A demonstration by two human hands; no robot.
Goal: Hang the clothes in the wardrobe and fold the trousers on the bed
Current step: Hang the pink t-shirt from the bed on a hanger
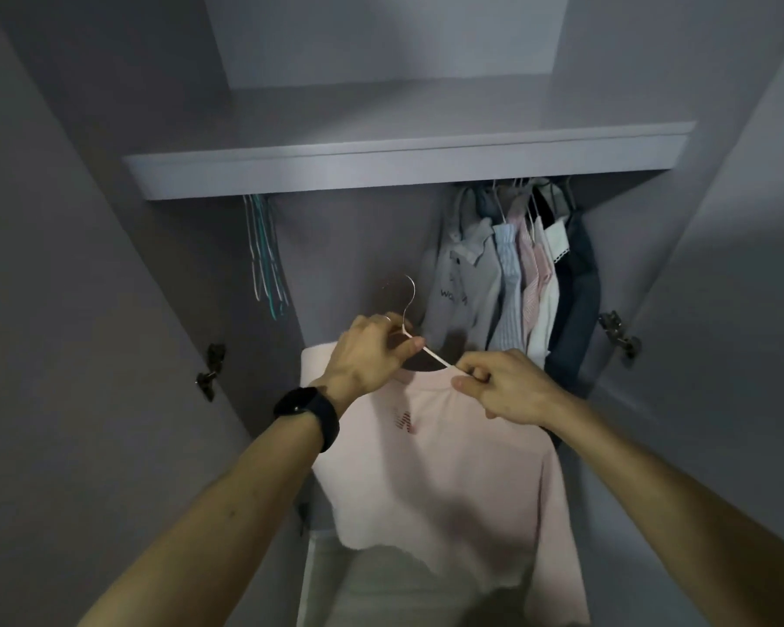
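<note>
Presently, hanging step in hand: left hand point(370, 350) grips the hanger point(426, 350) at centre frame; right hand point(508, 384) pinches the pink shirt point(444, 468) collar over it. Next: likely hooking onto the rail, upper right.

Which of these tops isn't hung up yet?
The pale pink T-shirt: left hand grips its white hanger, right hand pinches its collar; the other tops hang bunched under the shelf.

Dim grey wardrobe point(358, 246); shelf point(408, 169) overhead; doors point(55, 310) open, hinges point(618, 334) dark.
</note>
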